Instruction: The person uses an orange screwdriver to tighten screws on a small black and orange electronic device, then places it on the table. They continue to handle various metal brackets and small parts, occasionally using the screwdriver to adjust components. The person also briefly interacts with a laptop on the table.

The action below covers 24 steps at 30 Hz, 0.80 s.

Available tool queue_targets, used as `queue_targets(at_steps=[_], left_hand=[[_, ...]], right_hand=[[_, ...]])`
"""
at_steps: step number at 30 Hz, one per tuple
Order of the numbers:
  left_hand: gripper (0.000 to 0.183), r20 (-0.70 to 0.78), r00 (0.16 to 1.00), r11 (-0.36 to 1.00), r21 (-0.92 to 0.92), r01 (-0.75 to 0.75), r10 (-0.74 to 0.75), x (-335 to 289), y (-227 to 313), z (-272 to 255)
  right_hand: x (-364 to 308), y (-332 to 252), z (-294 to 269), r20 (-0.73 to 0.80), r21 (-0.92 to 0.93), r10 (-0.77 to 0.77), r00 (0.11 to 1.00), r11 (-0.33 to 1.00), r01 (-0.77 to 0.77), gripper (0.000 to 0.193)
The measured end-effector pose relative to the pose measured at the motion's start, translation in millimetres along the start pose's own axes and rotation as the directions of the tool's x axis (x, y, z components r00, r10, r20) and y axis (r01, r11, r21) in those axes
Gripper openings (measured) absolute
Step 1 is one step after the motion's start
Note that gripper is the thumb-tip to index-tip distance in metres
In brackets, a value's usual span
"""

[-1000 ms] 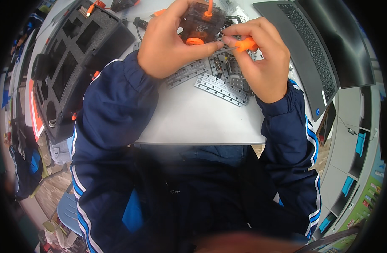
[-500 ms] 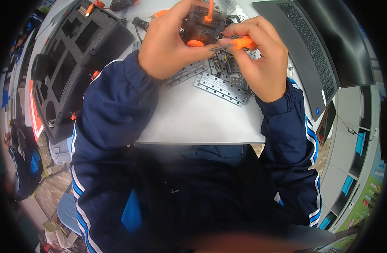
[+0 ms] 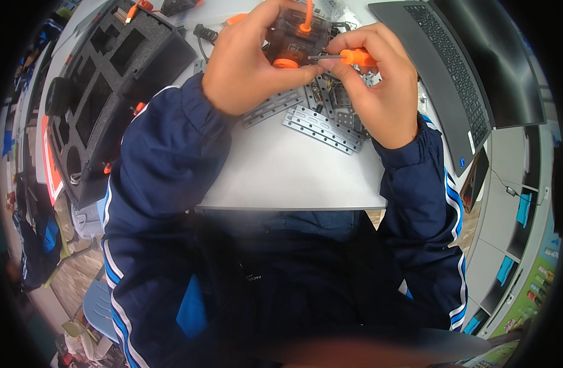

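Observation:
In my left hand (image 3: 244,67) is a dark translucent box-shaped module (image 3: 296,43) with an orange cable (image 3: 307,17) at its top and an orange round part (image 3: 285,63) low on its side. The fingers wrap its left side and the thumb runs beneath. My right hand (image 3: 382,80) grips a screwdriver (image 3: 357,57) by its short orange handle. Its metal shaft points left, and the tip lies close to the module's lower right edge; whether it touches cannot be made out. Under both hands lie grey perforated metal strips (image 3: 323,129) and small parts.
An open black case (image 3: 119,58) with cut-out grey foam stands at the left. An open laptop (image 3: 437,67) sits at the right. A black coiled cable (image 3: 205,34) lies behind my left hand. The white table's (image 3: 293,184) front edge runs close to my body.
The screwdriver has swung from a slant to nearly level, its tip rising toward the module's lower right edge. My left hand and the module have barely shifted.

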<state>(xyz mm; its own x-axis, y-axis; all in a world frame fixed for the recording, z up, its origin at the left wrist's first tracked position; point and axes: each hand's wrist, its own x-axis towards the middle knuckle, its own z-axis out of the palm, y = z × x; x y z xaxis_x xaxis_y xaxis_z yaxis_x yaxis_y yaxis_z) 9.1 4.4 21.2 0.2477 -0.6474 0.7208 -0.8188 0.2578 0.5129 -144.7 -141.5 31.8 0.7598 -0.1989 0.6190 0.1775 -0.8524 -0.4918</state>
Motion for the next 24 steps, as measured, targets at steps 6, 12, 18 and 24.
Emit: queue_targets(at_steps=[6, 12, 18, 24], left_hand=[[0.056, 0.045, 0.969, 0.965, -0.095, 0.246, -0.243, -0.3, 5.4, -1.4], [0.058, 0.07, 0.963, 0.955, -0.123, 0.269, -0.262, -2.3, 6.3, -2.4], [0.058, 0.065, 0.977, 0.972, -0.104, 0.209, -0.203, -3.3, 3.7, -0.5], [0.06, 0.09, 0.916, 0.894, -0.198, 0.401, -0.391, -5.4, 7.1, -1.6]], right_hand=[[-2.0, 3.0, 4.6, -0.012, 0.043, -0.036, 0.999, 0.998, 0.037, 0.015], [-2.2, 1.4, 3.4, -0.072, 0.043, -0.051, 0.996, 0.998, 0.055, 0.017], [1.3, -1.0, 0.2, -0.029, 0.138, 0.035, 0.999, 0.99, -0.03, 0.016], [-1.0, -6.1, -0.3, -0.047, -0.024, -0.001, 0.999, 1.0, 0.0, 0.018]])
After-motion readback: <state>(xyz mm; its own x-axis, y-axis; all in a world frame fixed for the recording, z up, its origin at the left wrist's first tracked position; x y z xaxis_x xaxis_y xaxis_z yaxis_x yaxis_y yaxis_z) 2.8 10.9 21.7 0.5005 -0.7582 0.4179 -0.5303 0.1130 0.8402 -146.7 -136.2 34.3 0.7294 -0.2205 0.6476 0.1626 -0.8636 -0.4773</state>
